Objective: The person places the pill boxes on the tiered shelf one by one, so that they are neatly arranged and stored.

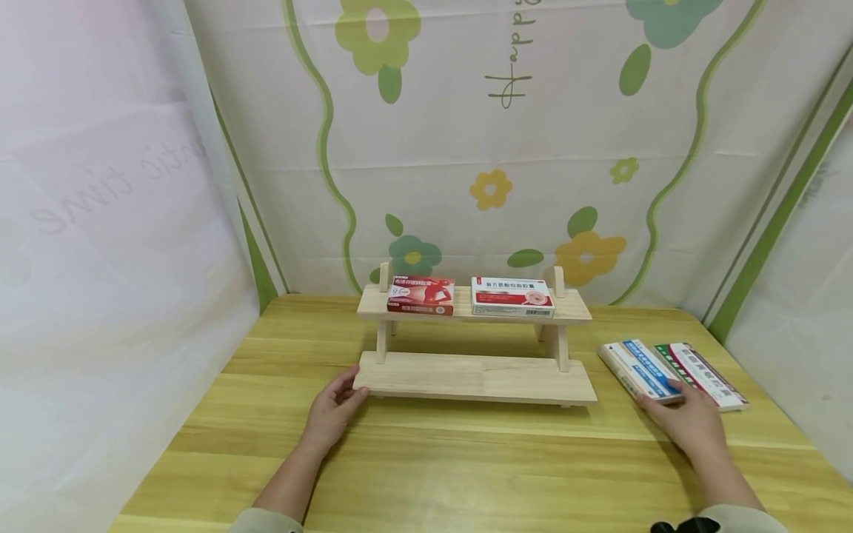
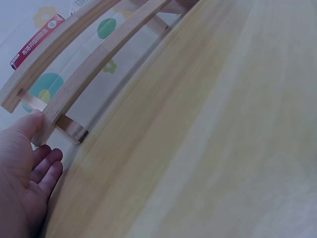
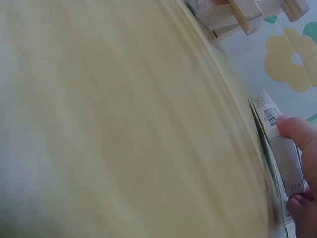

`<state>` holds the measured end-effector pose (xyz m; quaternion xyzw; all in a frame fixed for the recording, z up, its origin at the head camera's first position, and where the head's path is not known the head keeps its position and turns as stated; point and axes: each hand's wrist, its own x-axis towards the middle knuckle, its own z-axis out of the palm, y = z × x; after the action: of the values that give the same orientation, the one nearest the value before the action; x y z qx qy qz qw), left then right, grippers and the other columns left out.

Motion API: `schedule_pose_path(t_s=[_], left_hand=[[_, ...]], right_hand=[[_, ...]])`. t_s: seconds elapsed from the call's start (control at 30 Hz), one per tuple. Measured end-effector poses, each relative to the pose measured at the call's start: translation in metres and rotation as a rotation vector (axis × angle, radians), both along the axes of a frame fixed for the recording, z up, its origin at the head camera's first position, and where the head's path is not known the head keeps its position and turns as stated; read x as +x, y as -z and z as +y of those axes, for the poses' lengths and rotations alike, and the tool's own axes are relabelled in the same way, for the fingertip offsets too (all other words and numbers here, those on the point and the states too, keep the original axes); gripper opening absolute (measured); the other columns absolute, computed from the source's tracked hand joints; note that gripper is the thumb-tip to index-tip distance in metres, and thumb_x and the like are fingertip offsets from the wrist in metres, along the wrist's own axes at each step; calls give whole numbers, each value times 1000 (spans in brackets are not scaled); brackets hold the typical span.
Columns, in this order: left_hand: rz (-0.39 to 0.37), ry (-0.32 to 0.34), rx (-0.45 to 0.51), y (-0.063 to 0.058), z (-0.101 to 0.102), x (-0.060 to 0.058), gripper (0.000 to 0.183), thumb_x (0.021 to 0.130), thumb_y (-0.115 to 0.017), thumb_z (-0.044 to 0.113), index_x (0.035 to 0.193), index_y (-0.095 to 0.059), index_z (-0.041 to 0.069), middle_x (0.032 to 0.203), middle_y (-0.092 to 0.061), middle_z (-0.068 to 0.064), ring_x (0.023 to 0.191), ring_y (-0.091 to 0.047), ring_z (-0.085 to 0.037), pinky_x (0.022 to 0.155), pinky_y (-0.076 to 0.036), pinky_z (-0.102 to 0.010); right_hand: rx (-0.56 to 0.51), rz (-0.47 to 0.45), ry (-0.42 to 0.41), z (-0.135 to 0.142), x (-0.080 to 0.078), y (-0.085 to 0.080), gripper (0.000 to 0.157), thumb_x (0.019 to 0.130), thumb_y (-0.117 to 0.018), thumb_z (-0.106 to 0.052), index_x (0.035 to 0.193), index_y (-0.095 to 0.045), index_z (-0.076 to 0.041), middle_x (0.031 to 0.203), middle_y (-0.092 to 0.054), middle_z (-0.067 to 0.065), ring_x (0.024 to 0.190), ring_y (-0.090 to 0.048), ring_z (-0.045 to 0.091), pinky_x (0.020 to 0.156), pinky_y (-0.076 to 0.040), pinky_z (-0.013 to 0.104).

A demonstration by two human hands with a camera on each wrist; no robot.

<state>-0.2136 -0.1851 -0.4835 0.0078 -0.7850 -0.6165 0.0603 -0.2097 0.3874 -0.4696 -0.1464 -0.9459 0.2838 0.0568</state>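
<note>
A two-tier wooden display rack (image 1: 480, 376) stands on the table. My left hand (image 1: 331, 416) holds the left end of its lower board, the thumb (image 2: 30, 124) against the board and the other fingers lower down. On the upper board lie a red medicine box (image 1: 421, 295) and a white-and-red medicine box (image 1: 512, 295). Right of the rack, my right hand (image 1: 693, 423) pinches a white-and-blue medicine box (image 1: 641, 369) by its near end. In the right wrist view the thumb (image 3: 292, 130) presses on that box's side, and a dark gap shows beneath it.
A white medicine box with green and maroon bands (image 1: 705, 374) lies right beside the pinched one, partly behind my right hand. The wooden table (image 1: 466, 466) runs back to a flowered cloth (image 1: 493, 133). More cloth hangs along the left and right sides.
</note>
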Motion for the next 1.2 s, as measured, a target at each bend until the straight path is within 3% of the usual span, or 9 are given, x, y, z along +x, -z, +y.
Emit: schedule_pose_path(t_s=[0.3, 0.5, 0.8, 1.2], left_hand=[[6, 4, -4, 1, -1, -1, 56, 93, -69, 20, 142, -49, 3, 134, -59, -21, 106, -60, -17, 84, -49, -13], [4, 1, 1, 0, 0, -1, 54, 93, -69, 19, 141, -50, 4, 134, -58, -20, 106, -59, -15, 85, -48, -13], [3, -2, -1, 0, 0, 0, 54, 93, -69, 19, 141, -51, 3, 135, -58, -20, 104, -58, -12, 85, -48, -12], [12, 5, -2, 0, -1, 0, 54, 93, -68, 18, 141, -50, 3, 134, -58, -19, 104, -58, -12, 85, -48, -13]], right_hand=[[-31, 38, 27, 4, 2, -12, 95, 90, -57, -61, 150, -25, 6, 144, -19, 47, 129, -21, 64, 100, -25, 73], [-9, 107, 44, 7, 5, -26, 89, 90, -60, -56, 148, -32, 5, 143, -25, 46, 127, -26, 63, 95, -31, 72], [9, 195, 19, 5, 6, -60, 85, 91, -62, -50, 145, -35, 10, 138, -32, 46, 120, -34, 61, 88, -36, 67], [34, 189, -39, -16, 8, -109, 89, 92, -60, -53, 149, -29, 7, 143, -26, 46, 119, -34, 58, 81, -38, 67]])
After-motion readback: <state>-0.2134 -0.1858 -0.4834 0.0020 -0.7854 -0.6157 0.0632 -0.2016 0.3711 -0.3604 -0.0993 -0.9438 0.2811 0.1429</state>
